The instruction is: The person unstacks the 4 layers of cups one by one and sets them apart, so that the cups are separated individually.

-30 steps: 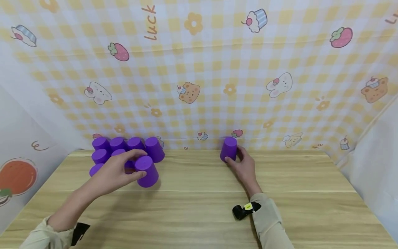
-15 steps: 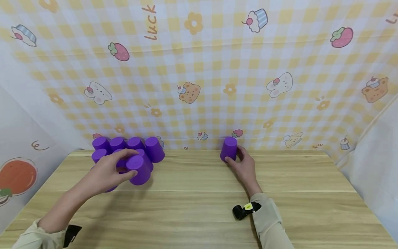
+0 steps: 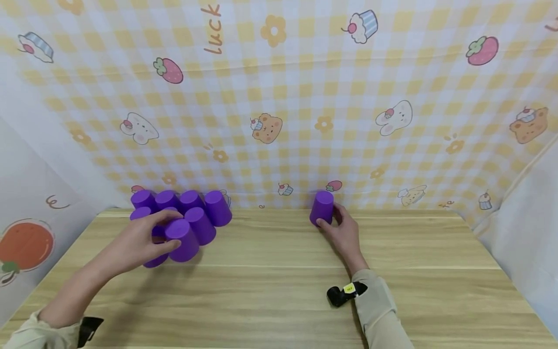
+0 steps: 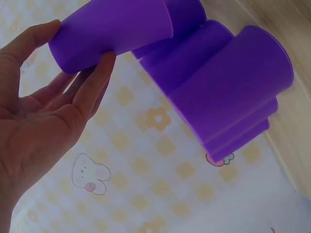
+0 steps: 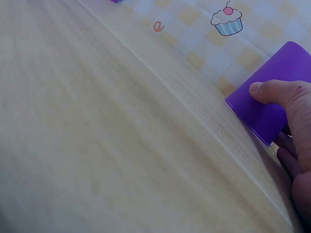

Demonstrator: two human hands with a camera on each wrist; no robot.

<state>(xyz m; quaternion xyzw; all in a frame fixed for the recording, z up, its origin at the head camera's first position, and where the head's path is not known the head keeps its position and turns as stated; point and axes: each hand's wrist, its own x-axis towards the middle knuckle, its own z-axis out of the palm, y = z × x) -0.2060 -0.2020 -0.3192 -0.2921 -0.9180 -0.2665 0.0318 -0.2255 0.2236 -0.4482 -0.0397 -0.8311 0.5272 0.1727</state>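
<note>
My left hand (image 3: pixel 138 242) grips an upside-down purple cup (image 3: pixel 185 241) between thumb and fingers, at the front of a cluster of like cups. In the left wrist view that cup (image 4: pixel 114 31) is held near its closed end, beside several purple cups (image 4: pixel 233 82). Around it in the head view, upside-down purple cups (image 3: pixel 218 208) stand in rows at the back left; some are partly hidden by the hand. My right hand (image 3: pixel 344 235) holds a lone purple cup (image 3: pixel 322 208) at the back of the table, its thumb on the cup wall (image 5: pixel 274 109) in the right wrist view.
The wooden table (image 3: pixel 270 291) ends at a checked cloth backdrop (image 3: pixel 279 160) with printed cakes and animals. White cloth walls (image 3: pixel 523 232) close in the right and left sides. A black wrist camera (image 3: pixel 342 294) sits at the right sleeve.
My left hand has moved left with its cup, from the right side of the cluster to its front, uncovering a cup behind it. The right hand stays on its cup.
</note>
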